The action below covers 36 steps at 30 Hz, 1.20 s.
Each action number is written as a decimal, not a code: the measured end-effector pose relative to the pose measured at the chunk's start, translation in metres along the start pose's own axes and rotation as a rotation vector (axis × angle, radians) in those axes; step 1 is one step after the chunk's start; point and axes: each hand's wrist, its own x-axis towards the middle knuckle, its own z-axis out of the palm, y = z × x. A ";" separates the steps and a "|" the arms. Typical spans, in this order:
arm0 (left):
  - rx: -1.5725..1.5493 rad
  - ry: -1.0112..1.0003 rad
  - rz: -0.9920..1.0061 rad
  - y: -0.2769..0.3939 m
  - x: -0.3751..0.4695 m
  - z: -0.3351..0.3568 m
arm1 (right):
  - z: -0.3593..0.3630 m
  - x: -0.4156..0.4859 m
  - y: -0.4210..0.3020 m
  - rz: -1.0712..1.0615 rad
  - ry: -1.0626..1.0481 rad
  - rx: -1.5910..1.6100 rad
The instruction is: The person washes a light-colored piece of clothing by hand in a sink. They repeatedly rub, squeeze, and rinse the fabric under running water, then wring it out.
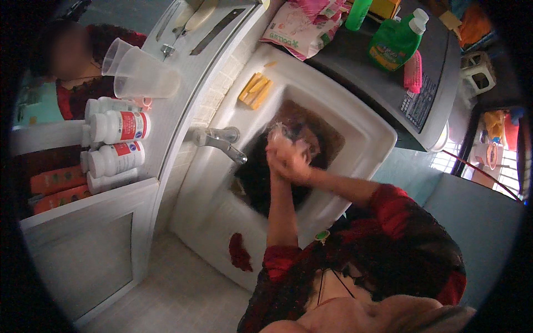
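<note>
Over the basin of a white ceramic sink (pixel 200 208), my left hand (pixel 276 149) and my right hand (pixel 296 164) are pressed together, fingers bent. Around the fingers there is something pale and wet, perhaps suds or cloth; blur hides whether it is gripped. Beneath them a dark, soaked mass (pixel 258 183), probably cloth, fills much of the basin, with brownish water (pixel 335 133) at its far right side. A chrome faucet (pixel 227 147) reaches over the basin's left edge. On the rim at the far left lies a yellow soap bar (pixel 255 91).
A dark red scrap of cloth (pixel 240 252) lies on the near rim. Left of the sink, a mirrored cabinet (pixel 183 87) holds plastic cups (pixel 143 75) and white bottles (pixel 118 160). Behind, a dark appliance lid (pixel 354 58) carries a green detergent bottle (pixel 393 43), a pink brush (pixel 413 73) and a bag (pixel 302 31).
</note>
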 end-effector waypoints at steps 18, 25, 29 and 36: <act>-0.227 -0.081 -0.318 0.160 -0.061 -0.012 | -0.056 0.011 0.085 1.251 -0.739 0.678; -0.168 -0.150 -0.293 0.161 -0.077 -0.020 | -0.094 0.028 0.067 0.690 -1.131 0.604; 0.046 -0.203 -0.371 0.164 -0.084 -0.022 | -0.103 0.026 0.047 0.622 -1.198 0.109; 0.197 -0.013 -0.583 0.136 -0.062 -0.034 | -0.125 0.046 0.078 0.449 -0.782 -0.071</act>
